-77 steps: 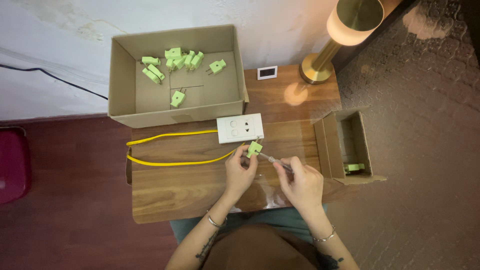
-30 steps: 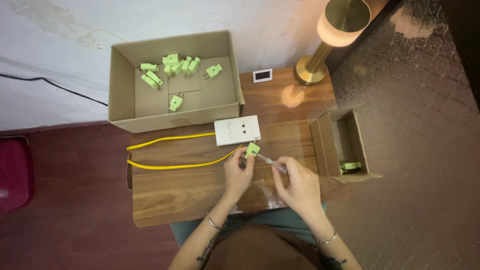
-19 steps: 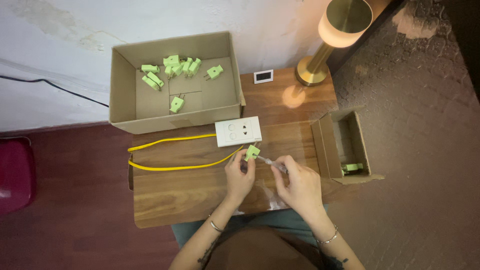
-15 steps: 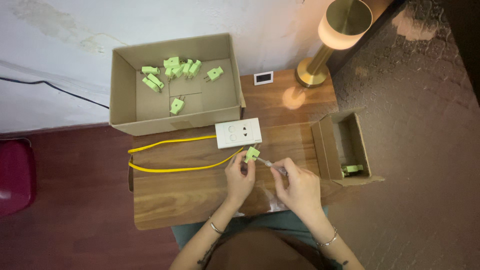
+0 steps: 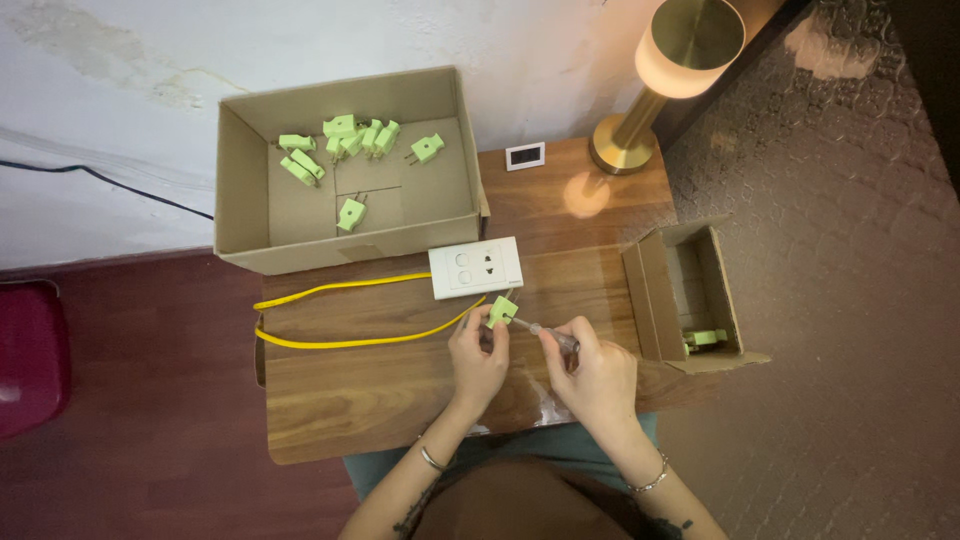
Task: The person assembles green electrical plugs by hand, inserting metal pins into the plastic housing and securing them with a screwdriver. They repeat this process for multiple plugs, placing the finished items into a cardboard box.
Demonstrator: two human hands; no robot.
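**Plug in left hand, screwdriver tip on it**

My left hand point(image 5: 478, 352) is closed around a light green plug point(image 5: 502, 310), pinched at its body, held just above the counter point(image 5: 340, 400), right below the white wall socket plate point(image 5: 476, 268). My right hand point(image 5: 590, 372) is wrapped around a small screwdriver point(image 5: 548, 334), tip pointing at the plug and seemingly touching its side; exact contact is too small to tell.

Handling, my read: the plug is small, light, hard plastic. Stiff, won't deform, but smooth enough to twist in the grip under screwdriver torque. Best held across the flat sides of the body, clear of the prongs and the screw face. The yellow cable point(image 5: 350, 315) looks to run into the plug, looping left across the counter; it's springy, so it may tug the plug sideways.

Around: large open cardboard box point(image 5: 245, 200) at the back with more green plugs point(image 5: 345, 140) loose inside. Smaller open box point(image 5: 660, 300) on the right, one green piece in it. Brass lamp point(image 5: 660, 90) lit at the back right, small white display point(image 5: 525, 156) beside its base.
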